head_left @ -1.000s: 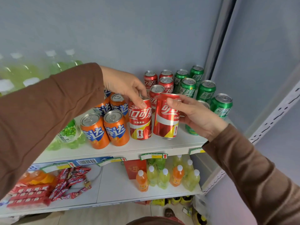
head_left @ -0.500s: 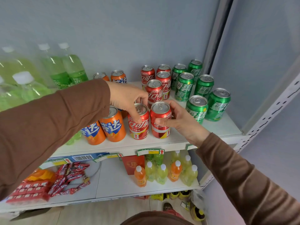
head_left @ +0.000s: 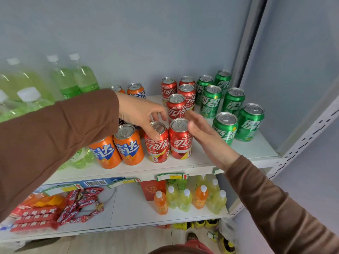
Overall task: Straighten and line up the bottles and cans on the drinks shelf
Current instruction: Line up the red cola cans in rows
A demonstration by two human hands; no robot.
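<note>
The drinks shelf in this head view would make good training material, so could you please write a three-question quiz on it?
1. True or false: the right hand is gripping the front right red can.
2. Which colour of can stands furthest right on the drinks shelf? A) orange B) red C) green
3. Fill in: the left hand touches the top of the front left ____ can.

Key: 1. False, its fingers are straight beside the can. 2. C, the green cans. 3. Red.
</note>
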